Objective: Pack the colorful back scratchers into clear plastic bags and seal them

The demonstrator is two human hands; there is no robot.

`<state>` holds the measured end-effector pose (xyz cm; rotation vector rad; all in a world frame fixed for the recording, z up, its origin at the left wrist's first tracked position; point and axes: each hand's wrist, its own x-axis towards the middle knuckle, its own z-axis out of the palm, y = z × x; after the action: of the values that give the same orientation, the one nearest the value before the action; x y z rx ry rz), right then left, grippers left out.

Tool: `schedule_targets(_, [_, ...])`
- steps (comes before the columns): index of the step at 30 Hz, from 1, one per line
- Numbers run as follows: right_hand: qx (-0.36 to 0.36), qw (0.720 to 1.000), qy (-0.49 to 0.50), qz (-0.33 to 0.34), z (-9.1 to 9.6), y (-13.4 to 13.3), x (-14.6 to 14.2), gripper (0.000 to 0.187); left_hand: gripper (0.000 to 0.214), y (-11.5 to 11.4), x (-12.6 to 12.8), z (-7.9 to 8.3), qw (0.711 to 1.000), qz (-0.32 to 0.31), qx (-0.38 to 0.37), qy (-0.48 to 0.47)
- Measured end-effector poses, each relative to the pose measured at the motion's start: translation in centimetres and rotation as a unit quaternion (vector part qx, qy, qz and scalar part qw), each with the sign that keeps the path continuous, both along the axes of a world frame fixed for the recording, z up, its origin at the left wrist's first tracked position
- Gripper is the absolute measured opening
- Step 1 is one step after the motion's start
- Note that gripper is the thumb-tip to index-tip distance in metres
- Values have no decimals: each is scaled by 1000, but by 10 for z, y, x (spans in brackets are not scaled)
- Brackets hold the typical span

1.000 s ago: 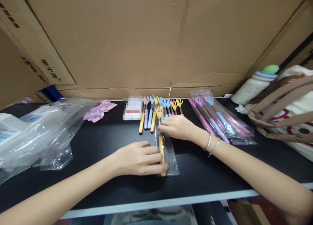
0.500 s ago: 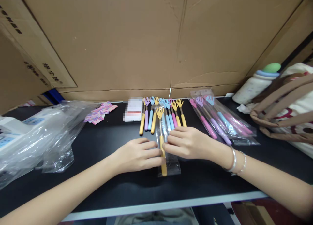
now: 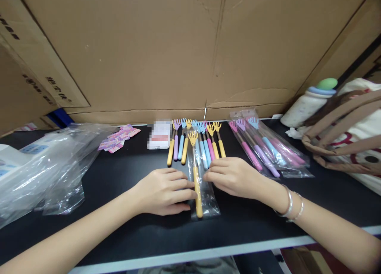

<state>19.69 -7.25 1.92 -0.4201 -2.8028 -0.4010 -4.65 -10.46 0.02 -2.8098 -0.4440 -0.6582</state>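
A yellow back scratcher lies on a clear plastic bag at the middle of the black table, claw end away from me. My left hand is palm down at its left, fingers stretched and slightly apart, fingertips against the handle. On the other side, my right hand has its fingers bent and close together at the bag's right edge; its thumb is hidden. Just beyond is a row of loose back scratchers in yellow, purple, blue and pink. Several bagged back scratchers lie to the right.
Small pink-purple cards and a white phone-like object, partly pixelated, lie at the back. Clear plastic bags cover the left side. A white bottle and a brown-strapped bag stand right. Cardboard walls the back.
My right hand has drawn slightly right, off the yellow handle to the bag's edge. My left fingers have pulled back a little, so more of the handle shows. The view has shifted slightly.
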Motion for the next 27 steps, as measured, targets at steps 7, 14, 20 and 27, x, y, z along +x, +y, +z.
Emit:
schedule_targets(7, [-24,1000,-3,-6,-10,1,-3,22,16,-2,0,-2,998,10,-54,4])
schedule_targets(14, [-31,999,-14,-8,-8,-1,-1,22,16,-4,0,-1,991,40,-124,10])
schedule_targets(20, [-37,999,-11,-3,-4,-1,-3,26,18,-4,2,1,987,51,-149,10])
schedule_targets(27, [-41,999,-21,-7,-2,-1,-4,26,17,-4,4,-2,982,49,-179,13])
